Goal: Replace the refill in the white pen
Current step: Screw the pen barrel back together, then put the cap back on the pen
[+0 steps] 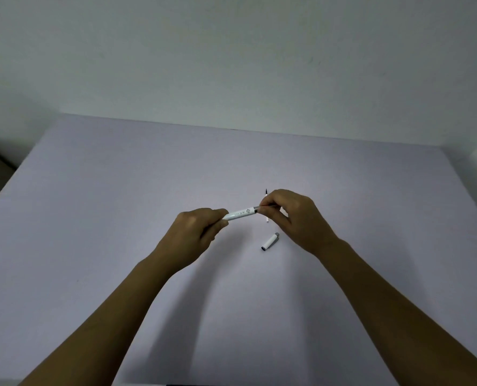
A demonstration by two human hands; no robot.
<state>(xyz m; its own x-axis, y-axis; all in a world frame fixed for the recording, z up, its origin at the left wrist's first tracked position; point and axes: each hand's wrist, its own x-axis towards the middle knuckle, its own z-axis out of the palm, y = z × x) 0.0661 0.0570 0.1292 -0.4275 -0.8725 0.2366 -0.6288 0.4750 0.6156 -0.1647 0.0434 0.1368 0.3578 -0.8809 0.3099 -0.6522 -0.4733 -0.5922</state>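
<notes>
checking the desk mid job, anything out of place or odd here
Nothing stands out. The pen cap lies loose on the table, as expected mid-job, and a thin refill lies behind the right hand. Nothing spilled or broken.

A flat, pale lavender table [120,190] carries everything. On it lie a short white cylindrical pen cap [270,241] with a grey end and, just beyond, a thin white refill [267,205] with a dark tip, partly hidden.

White pen [239,213]: uncapped, barrel w/ small print, held level, grey collar at right end. Cap [270,241], white w/ grey tip, lies flat just below. Thin refill [266,194], prob. dark-tipped, lies behind, mostly hidden.
</notes>
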